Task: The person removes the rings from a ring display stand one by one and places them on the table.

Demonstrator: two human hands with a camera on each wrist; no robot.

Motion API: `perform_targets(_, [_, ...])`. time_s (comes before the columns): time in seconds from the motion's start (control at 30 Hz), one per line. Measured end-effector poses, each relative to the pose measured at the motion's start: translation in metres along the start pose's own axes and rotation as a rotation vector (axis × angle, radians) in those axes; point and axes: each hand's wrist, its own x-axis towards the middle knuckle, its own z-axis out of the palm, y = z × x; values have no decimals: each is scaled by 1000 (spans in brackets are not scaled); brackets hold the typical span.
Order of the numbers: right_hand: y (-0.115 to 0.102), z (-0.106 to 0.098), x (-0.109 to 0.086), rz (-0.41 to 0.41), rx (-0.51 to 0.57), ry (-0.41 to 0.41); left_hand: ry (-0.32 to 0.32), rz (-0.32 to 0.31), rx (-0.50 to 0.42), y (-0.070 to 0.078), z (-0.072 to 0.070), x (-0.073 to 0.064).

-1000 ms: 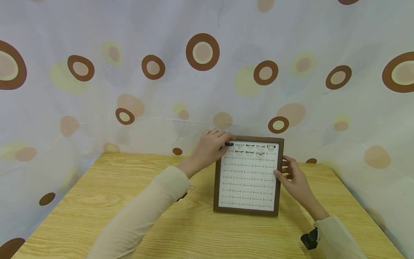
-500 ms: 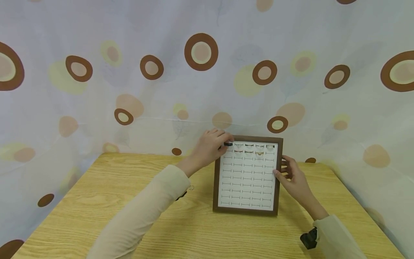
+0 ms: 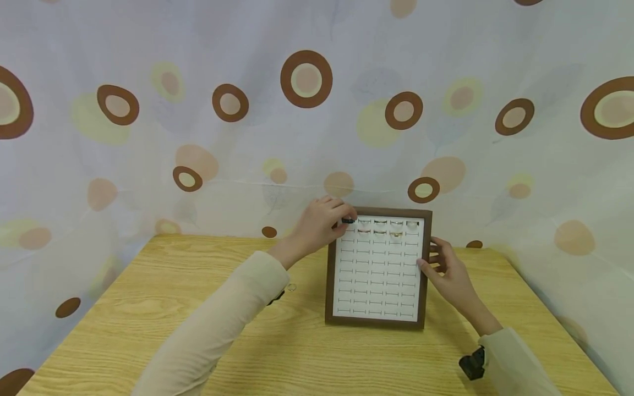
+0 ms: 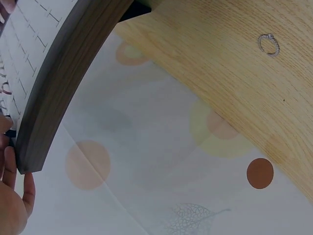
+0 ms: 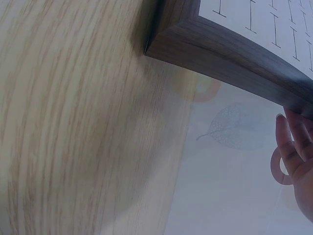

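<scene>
A brown-framed ring display board [image 3: 376,275] stands upright on the table, leaning back a little, its white face cut with rows of slots. Several rings [image 3: 380,222] fill the top row, and others, one of them gold [image 3: 396,234], sit in the second. At the top left corner my left hand [image 3: 322,223] pinches a small black ring [image 3: 348,220] at the first slot; the fingers hide part of it. My right hand [image 3: 452,275] grips the right side of the frame, thumb at the front edge and fingers behind.
A silver ring with a stone [image 4: 269,45] lies on the wooden table [image 3: 198,275], left of the board. Behind the table hangs a pale curtain [image 3: 247,143] with brown circles. A black wrist device [image 3: 473,363] sits at the right cuff.
</scene>
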Motion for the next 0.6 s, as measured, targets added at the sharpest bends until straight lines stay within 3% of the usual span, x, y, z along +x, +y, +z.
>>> perform_targets(0.6, [1, 0, 0, 0, -14, 2, -18, 4, 7, 0, -4, 1])
